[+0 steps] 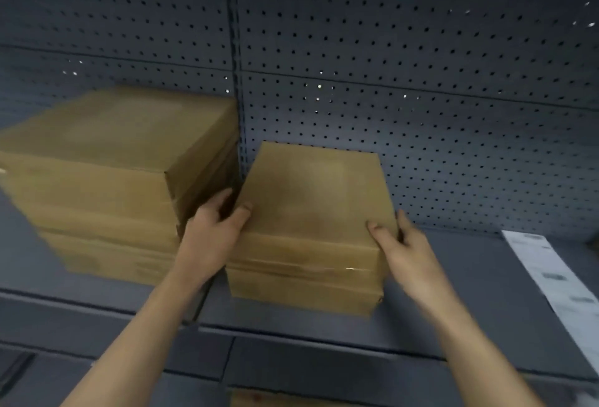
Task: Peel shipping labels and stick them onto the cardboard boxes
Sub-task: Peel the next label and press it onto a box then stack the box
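The left hand (215,225) and right hand (400,247) clasp the top box (317,199) between them, thumbs on its lid, while the label strip (557,280) lies on the shelf (470,293), right of the nearer right hand, running front to back.

On the shelf (453,277) the tall stack of boxes (107,173) closes the left side, and between it and the lower pair of boxes (314,199) there is only a narrow gap, which the fingers of the left grip (215,228) fill. Above the lower pair the room is open up to the pegboard wall (421,98) behind. Right of the pair, past the right grip (402,251), the shelf is bare as far as the strip of labels (564,283).
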